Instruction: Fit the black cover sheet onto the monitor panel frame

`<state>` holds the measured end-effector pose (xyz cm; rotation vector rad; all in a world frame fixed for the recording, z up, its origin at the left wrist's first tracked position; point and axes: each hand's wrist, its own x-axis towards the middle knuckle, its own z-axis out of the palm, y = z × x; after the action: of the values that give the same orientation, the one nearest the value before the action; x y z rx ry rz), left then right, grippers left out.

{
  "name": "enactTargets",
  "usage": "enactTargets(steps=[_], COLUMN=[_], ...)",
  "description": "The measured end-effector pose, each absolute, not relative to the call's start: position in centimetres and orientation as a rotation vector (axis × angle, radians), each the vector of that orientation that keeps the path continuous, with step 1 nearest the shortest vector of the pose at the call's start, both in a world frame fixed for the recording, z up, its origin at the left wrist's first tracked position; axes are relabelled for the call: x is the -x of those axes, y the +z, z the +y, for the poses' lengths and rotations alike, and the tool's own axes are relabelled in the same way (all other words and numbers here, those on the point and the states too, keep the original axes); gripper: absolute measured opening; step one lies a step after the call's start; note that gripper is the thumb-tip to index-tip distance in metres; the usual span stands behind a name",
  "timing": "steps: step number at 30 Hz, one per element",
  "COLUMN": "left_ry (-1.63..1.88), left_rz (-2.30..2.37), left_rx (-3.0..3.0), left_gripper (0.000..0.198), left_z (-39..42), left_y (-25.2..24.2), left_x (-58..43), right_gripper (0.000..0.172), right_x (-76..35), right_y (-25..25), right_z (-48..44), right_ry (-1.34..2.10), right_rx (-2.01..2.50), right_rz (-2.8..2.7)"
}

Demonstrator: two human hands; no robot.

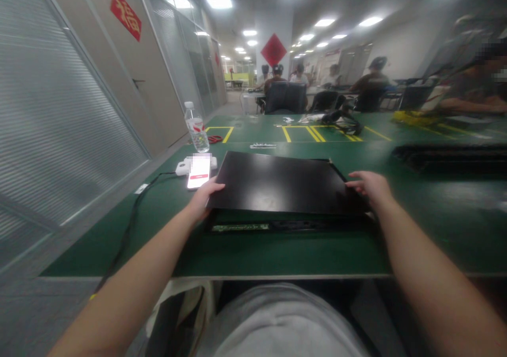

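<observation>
A flat black screen panel (277,182) is tilted over the green table in front of me, its near edge raised. My left hand (204,198) grips its left edge, thumb on top and the other fingers hidden below. At the right edge, my right hand (370,188) holds the panel, with one finger stretched out above its surface. Beneath the near edge shows a dark strip with a green circuit board (240,227) on it; whether it is joined to the panel I cannot tell.
Left of the panel are a lit phone (198,172), a white power strip (182,167) with a black cable, and a water bottle (197,130). Red scissors (215,139) lie behind. Dark long parts (447,156) lie at right. Several people sit farther off.
</observation>
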<state>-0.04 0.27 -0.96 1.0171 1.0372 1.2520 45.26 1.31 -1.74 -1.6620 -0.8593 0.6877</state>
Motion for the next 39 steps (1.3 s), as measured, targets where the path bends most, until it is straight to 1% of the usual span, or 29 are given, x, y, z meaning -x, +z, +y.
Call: enactTargets(steps=[6, 24, 34, 39], left_ry=[1.209, 1.200, 1.227, 1.245], left_rz=[1.032, 1.069, 1.069, 1.088], left_rx=[-1.026, -0.992, -0.996, -1.009], left_gripper=[0.050, 0.049, 0.060, 0.060], left_z=[0.2, 0.4, 0.5, 0.3], left_y=[-0.9, -1.1, -1.1, -0.8], left_x=[0.0, 0.2, 0.0, -0.2], right_gripper=[0.016, 0.013, 0.018, 0.021], right_x=[-45.7, -45.8, -46.0, -46.2], right_y=[-2.1, -2.3, -2.7, -2.9], right_z=[1.5, 1.6, 1.7, 1.7], right_ry=[0.681, 0.625, 0.561, 0.531], right_rx=[1.657, 1.718, 1.801, 1.819], right_rz=[-0.861, -0.931, -0.996, -1.033])
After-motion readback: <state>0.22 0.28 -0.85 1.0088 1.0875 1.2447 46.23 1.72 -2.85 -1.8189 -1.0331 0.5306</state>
